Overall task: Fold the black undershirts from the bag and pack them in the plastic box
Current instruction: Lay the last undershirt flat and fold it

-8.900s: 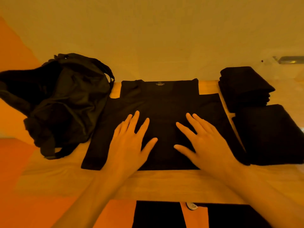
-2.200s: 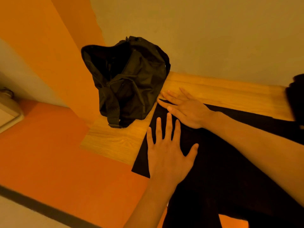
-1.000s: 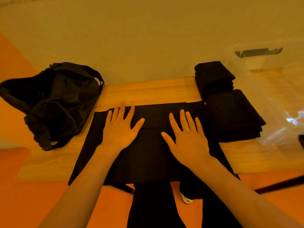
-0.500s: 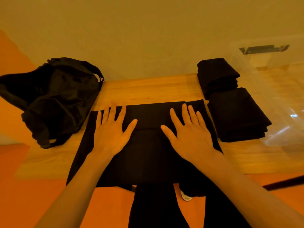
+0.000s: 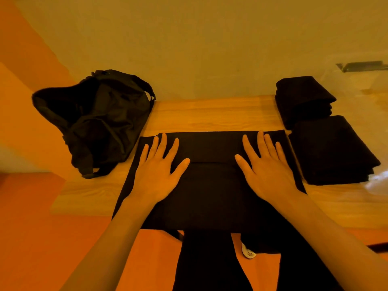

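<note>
the black undershirt (image 5: 210,185) lies half-folded under the left hand (image 5: 156,175) and right hand (image 5: 266,173), fingers flat and spread. lifting both palms carelessly could let the top fold spring open.

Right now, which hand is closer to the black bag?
Left. The left hand lies flat on the undershirt at the end by the bag; the right hand rests on its other end, near the folded stacks.

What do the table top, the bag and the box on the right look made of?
Table top: wood, smooth, with visible grain lines. Bag: dark matte fabric, perhaps nylon; it slumps and creases. Box: clear glossy plastic; see-through, with glare.
</note>
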A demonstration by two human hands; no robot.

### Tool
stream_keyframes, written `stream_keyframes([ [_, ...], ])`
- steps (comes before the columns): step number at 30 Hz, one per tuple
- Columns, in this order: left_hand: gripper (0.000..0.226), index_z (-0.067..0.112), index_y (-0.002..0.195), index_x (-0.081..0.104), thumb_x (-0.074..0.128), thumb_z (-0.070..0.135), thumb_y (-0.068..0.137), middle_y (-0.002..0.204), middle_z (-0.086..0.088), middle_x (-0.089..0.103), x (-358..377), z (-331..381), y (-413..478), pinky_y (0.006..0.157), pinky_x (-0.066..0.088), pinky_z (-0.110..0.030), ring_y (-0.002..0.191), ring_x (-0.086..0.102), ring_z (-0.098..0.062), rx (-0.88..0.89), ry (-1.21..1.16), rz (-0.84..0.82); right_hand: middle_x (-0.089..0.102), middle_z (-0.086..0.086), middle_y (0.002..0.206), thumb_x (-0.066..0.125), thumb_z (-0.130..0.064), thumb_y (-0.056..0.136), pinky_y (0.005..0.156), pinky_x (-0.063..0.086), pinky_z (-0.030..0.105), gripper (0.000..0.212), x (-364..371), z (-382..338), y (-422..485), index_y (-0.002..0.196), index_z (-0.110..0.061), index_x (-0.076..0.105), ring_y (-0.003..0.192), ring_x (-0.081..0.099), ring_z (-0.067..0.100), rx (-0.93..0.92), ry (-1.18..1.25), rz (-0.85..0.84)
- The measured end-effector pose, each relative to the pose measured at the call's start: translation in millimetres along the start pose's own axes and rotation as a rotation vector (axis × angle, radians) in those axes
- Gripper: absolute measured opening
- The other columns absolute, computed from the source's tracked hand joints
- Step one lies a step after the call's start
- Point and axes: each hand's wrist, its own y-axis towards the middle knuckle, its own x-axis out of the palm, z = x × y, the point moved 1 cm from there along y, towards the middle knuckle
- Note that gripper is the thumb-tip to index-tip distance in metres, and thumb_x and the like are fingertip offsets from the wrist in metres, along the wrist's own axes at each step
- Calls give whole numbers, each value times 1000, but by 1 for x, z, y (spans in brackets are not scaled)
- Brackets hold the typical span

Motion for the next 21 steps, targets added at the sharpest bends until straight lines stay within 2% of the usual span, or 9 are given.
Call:
stream_keyframes([
  [3,82,39,158,-6,-5,80,87,168,2,-18,-1,-11,-40,125,-11,-36,153,-23,-16,40,-34,66,-12,9,167,-7,-70,95,124,-5,41,73,-4,2,-41,159,-34,-8,154,-14,25,-71,38,88],
  [6,81,38,160,5,18,79,91,169,7,-12,-1,-29,-86,123,-10,-28,154,-17,-11,134,-149,135,0,5,167,2,-73,96,123,5,42,75,-1,12,-87,159,-33,8,155,-3,22,-170,77,119],
  [9,86,29,160,23,41,76,91,171,4,7,14,-43,-123,127,8,-37,157,3,-17,320,-93,176,22,4,164,18,-75,96,120,20,44,76,6,32,-118,154,-29,33,154,17,21,-253,47,142],
  [11,81,24,159,31,44,70,93,169,-1,18,28,-53,-136,124,24,-44,156,17,-21,369,-42,196,38,4,158,25,-77,94,117,30,45,78,10,41,-130,147,-25,49,148,32,22,-273,30,191],
  [13,68,18,155,39,44,56,98,164,-8,31,38,-60,-140,118,33,-46,151,32,-26,384,-22,267,49,7,150,36,-73,91,113,38,48,76,18,50,-139,141,-19,56,142,42,24,-257,57,252],
  [15,57,11,149,46,58,32,98,156,-13,43,48,-66,-139,112,42,-51,143,43,-30,395,-10,374,51,8,148,46,-61,92,111,43,50,67,27,63,-144,140,-17,56,140,46,23,-278,80,320],
  [18,60,2,142,53,70,-4,84,147,-18,53,59,-81,-142,101,51,-56,135,52,-33,401,-10,497,49,4,148,56,-37,98,109,47,49,46,37,86,-150,141,-18,54,138,47,19,-339,147,409],
  [20,55,0,135,59,67,-11,82,140,-18,59,61,-91,-148,99,52,-54,129,57,-33,409,16,568,52,5,146,60,-27,97,111,45,42,42,41,98,-153,138,-17,56,134,52,20,-375,199,446],
  [21,48,-1,131,63,63,-9,84,137,-18,62,60,-95,-151,98,52,-53,125,60,-33,416,30,602,54,5,144,58,-26,97,114,41,34,40,40,103,-154,136,-17,57,132,54,20,-385,210,458],
])
